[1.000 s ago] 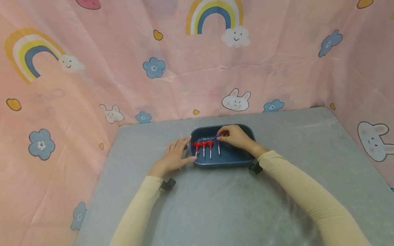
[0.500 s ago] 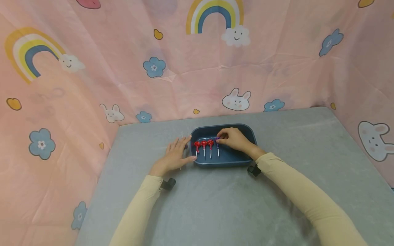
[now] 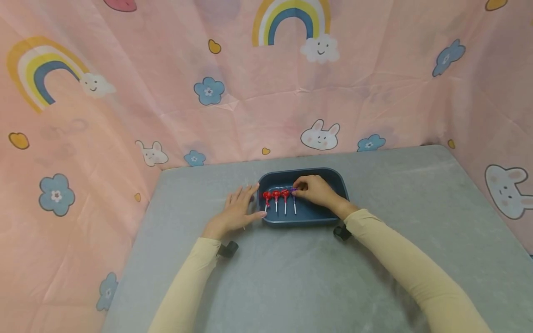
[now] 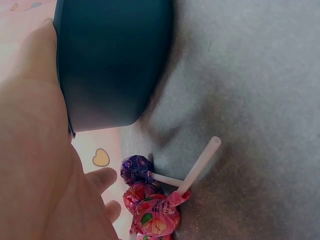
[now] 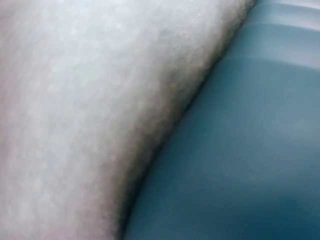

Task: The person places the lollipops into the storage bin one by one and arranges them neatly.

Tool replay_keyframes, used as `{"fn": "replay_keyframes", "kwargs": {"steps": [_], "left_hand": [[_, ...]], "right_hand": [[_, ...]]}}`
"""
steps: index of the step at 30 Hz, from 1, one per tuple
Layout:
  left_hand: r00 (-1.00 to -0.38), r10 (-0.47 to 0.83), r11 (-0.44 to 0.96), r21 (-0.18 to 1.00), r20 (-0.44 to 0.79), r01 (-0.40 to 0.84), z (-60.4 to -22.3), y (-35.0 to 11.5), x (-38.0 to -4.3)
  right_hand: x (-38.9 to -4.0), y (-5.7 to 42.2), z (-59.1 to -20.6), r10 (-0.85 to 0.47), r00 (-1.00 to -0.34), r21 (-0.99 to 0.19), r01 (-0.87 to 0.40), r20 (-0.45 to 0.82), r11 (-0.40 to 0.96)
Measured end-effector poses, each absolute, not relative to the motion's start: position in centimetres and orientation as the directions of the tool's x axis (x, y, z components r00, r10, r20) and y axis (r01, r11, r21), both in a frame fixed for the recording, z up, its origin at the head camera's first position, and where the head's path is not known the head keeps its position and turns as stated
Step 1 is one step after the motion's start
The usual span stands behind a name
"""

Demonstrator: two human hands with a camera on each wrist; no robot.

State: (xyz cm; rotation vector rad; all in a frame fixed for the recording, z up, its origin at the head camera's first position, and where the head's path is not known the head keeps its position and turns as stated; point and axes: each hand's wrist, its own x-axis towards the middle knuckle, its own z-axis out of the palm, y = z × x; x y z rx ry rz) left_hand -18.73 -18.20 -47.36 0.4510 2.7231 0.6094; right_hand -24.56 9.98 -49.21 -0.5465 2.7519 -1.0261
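Observation:
A dark blue tray holds three red-wrapped lollipops in a row, sticks toward the person. To their right, my right hand pinches a purple-wrapped lollipop by its head, its white stick pointing the same way. My left hand has its fingers spread, with thumb and fingertips at the tray's left end. Beneath that hand, in the left wrist view, a purple lollipop and red-pink lollipops lie on the table outside the tray. The right wrist view shows only a blurred pale surface and the tray wall.
The grey table reaches back to a pink patterned cloth hanging behind and at both sides. Dark wrist cameras sit on both wrists.
My right hand has drawn the purple lollipop slightly toward the person, level with the red row. The left hand and the tray stay where they were.

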Motion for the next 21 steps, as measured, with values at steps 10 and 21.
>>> {"fn": "replay_keyframes", "kwargs": {"steps": [10, 21], "left_hand": [[-0.902, 0.36, 0.86, 0.46, -0.239, 0.222, -47.43, -18.15, -18.76], [-0.901, 0.36, 0.861, 0.458, -0.24, 0.222, -47.44, -18.1, -18.78]], "right_hand": [[-24.54, 9.93, -49.24, -0.395, -0.918, -0.653, -0.298, -0.002, 0.696], [-24.42, 9.79, -49.47, -0.397, -0.918, -0.627, -0.322, 0.023, 0.709]]}}
